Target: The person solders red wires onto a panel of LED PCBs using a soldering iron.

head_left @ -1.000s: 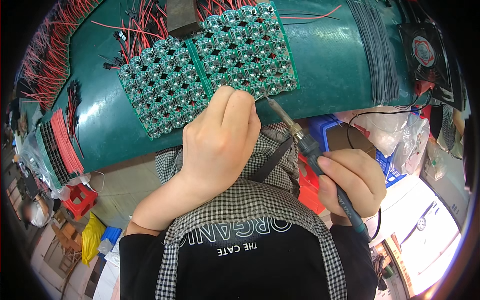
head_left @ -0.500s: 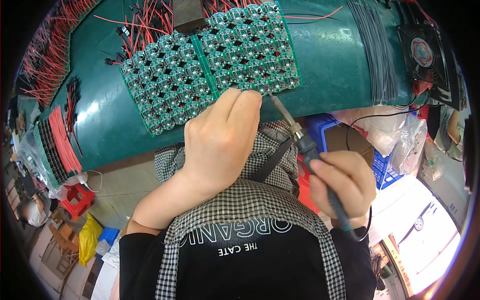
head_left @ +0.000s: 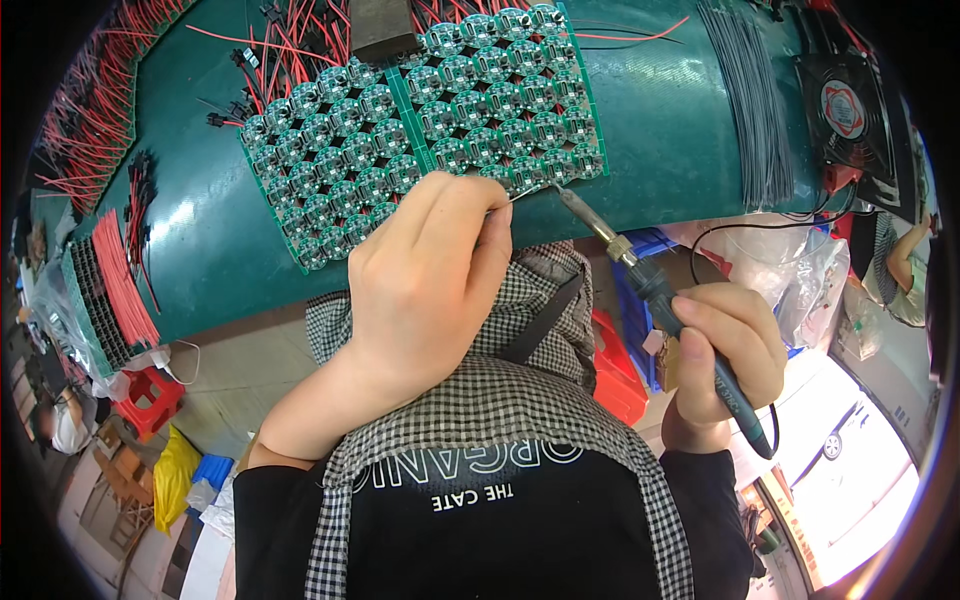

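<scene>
Two joined panels of small round green circuit boards point(head_left: 515, 95) lie on the green work mat, with red and black wires coming out beyond their far edge. My left hand point(head_left: 420, 275) is closed at the near edge of the right panel, pinching a thin silvery solder wire point(head_left: 526, 193). Most of that wire is hidden by the fingers. In a pen-like grip, my right hand point(head_left: 735, 345) holds a soldering iron point(head_left: 648, 280) by its dark handle. The iron's tip is at the panel's near edge, close to the wire's end; whether they touch I cannot tell.
A dark metal block point(head_left: 383, 30) rests at the panels' far edge. Grey wires point(head_left: 745, 110) are bundled to the right, near a black fan point(head_left: 845, 108). Red wires point(head_left: 122, 275) lie at the left. A blue crate point(head_left: 640, 320) and red stool point(head_left: 618, 375) stand below the table.
My right hand and the soldering iron have moved right and slightly nearer to me. My left hand has shifted a little left, and the solder wire now shows beyond its fingertips.
</scene>
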### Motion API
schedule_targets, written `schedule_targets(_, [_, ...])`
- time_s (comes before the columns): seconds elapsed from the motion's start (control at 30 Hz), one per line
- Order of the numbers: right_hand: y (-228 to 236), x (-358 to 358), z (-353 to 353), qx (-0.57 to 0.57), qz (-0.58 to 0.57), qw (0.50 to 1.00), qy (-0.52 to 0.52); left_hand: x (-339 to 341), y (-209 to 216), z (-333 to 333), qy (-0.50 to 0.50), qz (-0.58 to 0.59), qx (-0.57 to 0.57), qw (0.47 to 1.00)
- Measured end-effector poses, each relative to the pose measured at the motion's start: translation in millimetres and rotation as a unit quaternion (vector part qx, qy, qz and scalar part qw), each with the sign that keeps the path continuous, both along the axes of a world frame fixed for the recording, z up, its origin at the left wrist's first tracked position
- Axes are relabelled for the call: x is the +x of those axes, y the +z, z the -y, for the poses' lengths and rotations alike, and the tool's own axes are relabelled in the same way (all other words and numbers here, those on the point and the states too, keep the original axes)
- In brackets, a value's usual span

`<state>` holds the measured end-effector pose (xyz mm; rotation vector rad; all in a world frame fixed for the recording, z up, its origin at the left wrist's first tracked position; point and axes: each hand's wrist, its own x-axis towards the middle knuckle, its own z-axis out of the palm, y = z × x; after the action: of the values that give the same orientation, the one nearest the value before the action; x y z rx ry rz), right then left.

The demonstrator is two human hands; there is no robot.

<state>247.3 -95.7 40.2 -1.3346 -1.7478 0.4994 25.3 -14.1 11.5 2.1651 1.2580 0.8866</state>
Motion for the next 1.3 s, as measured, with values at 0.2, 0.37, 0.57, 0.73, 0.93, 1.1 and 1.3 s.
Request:
schedule_targets(0.2, [10, -7, -5, 0.010, 0.081, 0.996, 0.038, -17, 26, -4, 0.007, 0.156, -0.361, 0.919])
schedule_targets(0.37, [15, -18, -5, 0.047, 0.139, 0.988, 0.048, -29, 67, -8, 0.101, 0.185, -0.196, 0.958])
schedule_targets(0.57, [10, -10, -8, 0.053, 0.067, 0.996, 0.016, -57, 74, -17, 0.118, 0.219, -0.003, 0.969])
schedule_targets(0.73, [5, 1, 1, 0.074, 0.021, 0.995, -0.061, -172, 127, 0, 0.004, 0.516, -0.098, 0.851])
schedule_targets(0.93, [-2, 9, -1, 0.074, -0.001, 0.987, -0.141, -353, 190, 43, 0.192, 0.443, 0.024, 0.875])
schedule_targets(1.1, [-9, 11, -6, 0.087, -0.019, 0.988, -0.129, -435, 206, 61, 0.532, -0.081, 0.021, 0.843])
schedule_targets(1.3, [-17, 6, 0, 0.086, -0.022, 0.988, -0.129, -357, 199, 15, 0.379, -0.473, -0.014, 0.795])
